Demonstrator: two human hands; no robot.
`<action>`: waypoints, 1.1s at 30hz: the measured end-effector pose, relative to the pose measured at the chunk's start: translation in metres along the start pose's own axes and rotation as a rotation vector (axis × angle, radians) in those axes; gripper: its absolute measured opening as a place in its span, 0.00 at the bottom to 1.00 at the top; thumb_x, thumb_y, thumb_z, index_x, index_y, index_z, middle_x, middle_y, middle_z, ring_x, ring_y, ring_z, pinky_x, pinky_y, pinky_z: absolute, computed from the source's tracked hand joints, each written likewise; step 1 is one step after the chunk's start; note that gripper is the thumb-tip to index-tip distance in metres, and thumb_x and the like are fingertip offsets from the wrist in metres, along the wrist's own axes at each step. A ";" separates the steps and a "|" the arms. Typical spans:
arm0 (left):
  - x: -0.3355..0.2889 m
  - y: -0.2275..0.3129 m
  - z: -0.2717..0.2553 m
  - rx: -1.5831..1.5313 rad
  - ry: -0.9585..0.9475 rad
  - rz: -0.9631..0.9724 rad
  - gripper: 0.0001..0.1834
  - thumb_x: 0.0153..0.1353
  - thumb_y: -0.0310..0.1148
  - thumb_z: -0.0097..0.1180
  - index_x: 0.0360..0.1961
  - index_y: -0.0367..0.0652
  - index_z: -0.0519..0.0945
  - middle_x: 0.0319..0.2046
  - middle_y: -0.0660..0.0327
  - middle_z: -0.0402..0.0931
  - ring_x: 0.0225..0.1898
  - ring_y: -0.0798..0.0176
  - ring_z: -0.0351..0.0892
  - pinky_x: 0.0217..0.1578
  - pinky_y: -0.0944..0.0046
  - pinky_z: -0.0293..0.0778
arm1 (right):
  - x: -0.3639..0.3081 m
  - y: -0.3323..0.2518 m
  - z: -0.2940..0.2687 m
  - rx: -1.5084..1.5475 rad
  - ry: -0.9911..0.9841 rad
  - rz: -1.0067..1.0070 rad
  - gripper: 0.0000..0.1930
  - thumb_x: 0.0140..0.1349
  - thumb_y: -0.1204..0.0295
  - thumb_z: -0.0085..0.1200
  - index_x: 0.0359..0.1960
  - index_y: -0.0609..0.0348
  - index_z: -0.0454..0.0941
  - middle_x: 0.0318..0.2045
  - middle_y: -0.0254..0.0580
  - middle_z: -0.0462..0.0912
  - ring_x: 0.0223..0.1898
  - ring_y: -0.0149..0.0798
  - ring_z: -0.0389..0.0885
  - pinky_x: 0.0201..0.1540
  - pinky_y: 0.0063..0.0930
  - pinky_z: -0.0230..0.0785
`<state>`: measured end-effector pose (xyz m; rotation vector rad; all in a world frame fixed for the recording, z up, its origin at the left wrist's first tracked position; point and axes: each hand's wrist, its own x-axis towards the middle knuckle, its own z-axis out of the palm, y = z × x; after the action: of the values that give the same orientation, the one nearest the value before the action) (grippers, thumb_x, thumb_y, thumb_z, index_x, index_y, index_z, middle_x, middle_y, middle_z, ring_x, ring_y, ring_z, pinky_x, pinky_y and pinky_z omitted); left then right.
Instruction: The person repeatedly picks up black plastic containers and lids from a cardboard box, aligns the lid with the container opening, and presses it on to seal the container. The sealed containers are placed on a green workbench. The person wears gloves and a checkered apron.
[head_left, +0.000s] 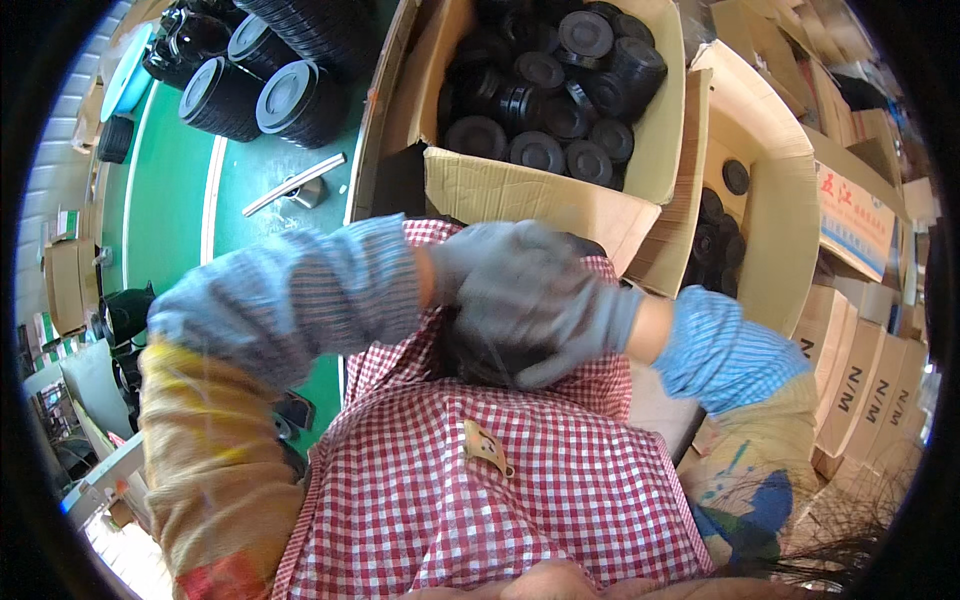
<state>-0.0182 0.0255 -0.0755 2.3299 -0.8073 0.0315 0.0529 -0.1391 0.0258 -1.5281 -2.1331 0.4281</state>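
Both my hands wear grey gloves and meet in front of my red-and-white checked apron [500,450]. My left hand [462,262] is partly covered by the right one, and its fingers are hidden or smeared by motion. Over it curls my right hand [560,315], blurred too, with its fingers bent round a dark thing [485,345] that shows beneath the gloves. That thing looks black, but its shape and kind are too blurred to make out. Just beyond my hands stands an open cardboard box [530,185] full of round black lids or caps [536,151].
Right of it, another open cardboard box [765,225] holds several black round pieces [718,235]. A green-topped table [170,190] on the left bears stacks of black round containers [300,100] and a metal tube [293,185]. Closed cartons [860,390] line the far right.
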 end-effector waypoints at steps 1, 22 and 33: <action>0.002 0.002 -0.001 0.049 -0.040 -0.054 0.23 0.67 0.54 0.53 0.46 0.45 0.81 0.33 0.47 0.83 0.38 0.40 0.84 0.40 0.46 0.78 | 0.010 -0.014 0.021 -0.032 0.217 -0.214 0.24 0.64 0.57 0.53 0.62 0.39 0.76 0.68 0.45 0.68 0.71 0.47 0.61 0.72 0.60 0.48; 0.020 0.049 -0.096 -0.205 -0.408 -0.617 0.21 0.64 0.39 0.59 0.58 0.50 0.78 0.57 0.60 0.76 0.54 0.54 0.80 0.58 0.53 0.73 | 0.003 0.017 0.015 0.063 0.181 -0.328 0.35 0.55 0.47 0.58 0.62 0.53 0.74 0.68 0.52 0.65 0.71 0.53 0.61 0.72 0.46 0.53; 0.051 0.036 -0.054 -0.265 -0.448 -0.329 0.24 0.67 0.54 0.52 0.36 0.42 0.83 0.32 0.48 0.82 0.38 0.41 0.83 0.41 0.46 0.76 | 0.031 -0.056 0.047 -0.051 0.080 0.025 0.28 0.64 0.56 0.45 0.68 0.35 0.70 0.73 0.40 0.61 0.75 0.52 0.54 0.74 0.64 0.34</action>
<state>0.0125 0.0090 -0.0010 2.2078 -0.5774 -0.7175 -0.0257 -0.1272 0.0213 -1.5748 -2.0801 0.3181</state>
